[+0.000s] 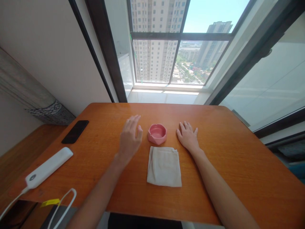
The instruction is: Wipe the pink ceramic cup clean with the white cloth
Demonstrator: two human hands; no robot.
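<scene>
I can't read any words or numbers on my screen. The long white bar (49,167) has a small round gray spot (32,177) near one end, but I can't tell if it is a sign. A yellow tag (50,202) sits by the looped white cord (71,194), too small and blurry for me to read.

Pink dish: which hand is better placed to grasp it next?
Probably the left hand: it looks raised and nearer the pink dish, while the right hand lies flat on the table.
</scene>
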